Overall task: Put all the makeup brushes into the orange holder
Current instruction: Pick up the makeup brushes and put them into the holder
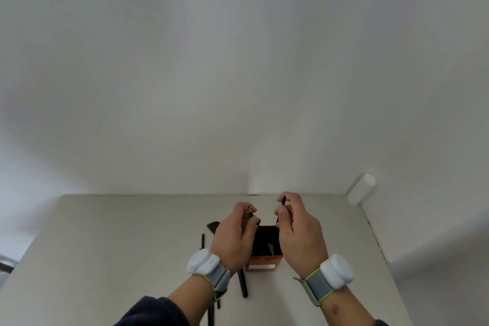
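Note:
The orange holder stands on the table, its dark inside showing between my wrists. My left hand hovers over its left rim, fingers pinched on the top of a thin black makeup brush. My right hand is over the right rim, pinching another black makeup brush that points down into the holder. Several black brushes lie on the table left of the holder: one with a fan head, a thin handle, and a thicker handle partly under my left wrist.
The pale table ends at a white wall. A white cylindrical object leans at the far right corner. Both wrists carry white bands. The table's right edge runs diagonally near my right forearm.

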A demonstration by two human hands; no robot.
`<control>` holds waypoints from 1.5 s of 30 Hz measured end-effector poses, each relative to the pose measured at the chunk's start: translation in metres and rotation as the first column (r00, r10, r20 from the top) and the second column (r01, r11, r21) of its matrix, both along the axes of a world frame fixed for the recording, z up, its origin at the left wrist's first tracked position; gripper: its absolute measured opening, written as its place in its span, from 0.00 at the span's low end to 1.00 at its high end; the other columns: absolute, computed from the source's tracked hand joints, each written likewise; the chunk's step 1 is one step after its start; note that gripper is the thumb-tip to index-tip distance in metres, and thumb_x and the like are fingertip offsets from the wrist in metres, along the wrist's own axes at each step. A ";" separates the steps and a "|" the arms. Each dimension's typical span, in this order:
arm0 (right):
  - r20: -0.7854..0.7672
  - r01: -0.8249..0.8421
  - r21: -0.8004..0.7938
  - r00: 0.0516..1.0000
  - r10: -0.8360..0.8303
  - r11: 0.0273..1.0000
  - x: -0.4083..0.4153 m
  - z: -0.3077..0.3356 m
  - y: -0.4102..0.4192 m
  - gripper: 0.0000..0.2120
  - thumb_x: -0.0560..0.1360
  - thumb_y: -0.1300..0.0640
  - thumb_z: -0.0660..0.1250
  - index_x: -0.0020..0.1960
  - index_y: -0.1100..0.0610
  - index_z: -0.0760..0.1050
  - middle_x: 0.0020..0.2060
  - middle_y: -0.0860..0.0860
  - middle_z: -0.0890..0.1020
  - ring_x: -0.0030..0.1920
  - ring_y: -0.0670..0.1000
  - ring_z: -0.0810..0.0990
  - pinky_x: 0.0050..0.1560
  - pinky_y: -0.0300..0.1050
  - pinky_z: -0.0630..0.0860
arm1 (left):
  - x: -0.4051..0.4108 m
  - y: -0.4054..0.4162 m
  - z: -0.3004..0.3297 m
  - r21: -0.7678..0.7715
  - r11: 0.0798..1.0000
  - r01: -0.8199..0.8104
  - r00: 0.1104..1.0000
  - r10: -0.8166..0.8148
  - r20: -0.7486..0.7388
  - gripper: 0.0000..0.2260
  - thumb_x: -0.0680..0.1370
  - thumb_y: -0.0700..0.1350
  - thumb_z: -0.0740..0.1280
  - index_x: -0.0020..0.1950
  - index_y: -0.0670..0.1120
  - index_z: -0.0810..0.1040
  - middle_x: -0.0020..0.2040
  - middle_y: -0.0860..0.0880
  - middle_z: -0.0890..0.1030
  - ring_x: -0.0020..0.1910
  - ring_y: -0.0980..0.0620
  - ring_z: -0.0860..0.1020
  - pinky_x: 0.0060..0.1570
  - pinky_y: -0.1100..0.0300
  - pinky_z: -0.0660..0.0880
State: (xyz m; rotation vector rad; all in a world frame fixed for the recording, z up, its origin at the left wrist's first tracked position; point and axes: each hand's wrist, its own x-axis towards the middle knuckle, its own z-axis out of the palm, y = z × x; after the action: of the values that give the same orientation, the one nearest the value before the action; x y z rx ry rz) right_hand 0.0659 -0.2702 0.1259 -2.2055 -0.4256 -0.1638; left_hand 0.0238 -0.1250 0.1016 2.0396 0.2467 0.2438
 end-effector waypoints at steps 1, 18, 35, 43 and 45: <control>-0.012 -0.001 0.000 1.000 0.001 1.000 0.000 -0.001 -0.001 0.04 0.80 0.46 0.52 0.50 0.40 0.65 0.34 0.49 0.80 0.33 0.47 0.78 0.34 0.43 0.76 | 0.001 -0.001 -0.001 0.009 1.000 -0.004 1.000 0.004 -0.009 0.04 0.80 0.46 0.61 0.52 0.57 0.71 0.41 0.55 0.83 0.38 0.57 0.80 0.42 0.54 0.79; -0.106 -0.073 -0.167 0.993 0.056 0.983 0.004 -0.016 -0.004 0.05 0.75 0.58 0.68 0.43 0.52 0.82 0.36 0.46 0.82 0.38 0.45 0.77 0.39 0.35 0.71 | -0.001 0.002 -0.024 0.243 0.969 0.033 0.991 0.000 -0.136 0.03 0.72 0.49 0.72 0.45 0.54 0.80 0.42 0.59 0.71 0.40 0.62 0.71 0.38 0.74 0.65; -0.223 -0.100 -0.153 0.973 0.064 0.983 -0.005 -0.019 0.006 0.05 0.75 0.51 0.64 0.50 0.42 0.73 0.29 0.44 0.78 0.32 0.42 0.77 0.33 0.36 0.74 | -0.008 0.010 -0.029 0.086 0.995 -0.053 0.992 0.062 -0.109 0.06 0.78 0.54 0.62 0.42 0.56 0.72 0.35 0.53 0.78 0.34 0.58 0.75 0.33 0.68 0.68; -0.222 -0.293 -0.036 0.935 0.278 0.956 -0.025 -0.009 0.041 0.05 0.77 0.53 0.63 0.50 0.47 0.77 0.30 0.46 0.78 0.31 0.47 0.77 0.35 0.40 0.75 | -0.022 0.042 -0.046 -0.039 0.964 -0.262 0.951 0.252 -0.180 0.06 0.81 0.48 0.59 0.45 0.52 0.73 0.34 0.50 0.79 0.33 0.52 0.76 0.34 0.56 0.71; -0.229 -0.331 -0.019 0.920 0.318 0.944 -0.030 -0.009 0.048 0.05 0.77 0.53 0.63 0.49 0.47 0.77 0.31 0.48 0.79 0.30 0.46 0.76 0.35 0.41 0.75 | -0.026 0.048 -0.050 -0.040 0.960 -0.277 0.942 0.263 -0.207 0.06 0.80 0.48 0.59 0.45 0.52 0.73 0.33 0.50 0.78 0.31 0.53 0.75 0.33 0.57 0.70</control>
State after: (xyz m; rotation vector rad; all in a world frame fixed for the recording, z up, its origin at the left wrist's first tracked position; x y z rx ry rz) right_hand 0.0358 -0.2218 0.1173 -2.1430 -0.6674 0.2776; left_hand -0.0017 -0.0771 0.0517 1.9594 0.6551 0.1955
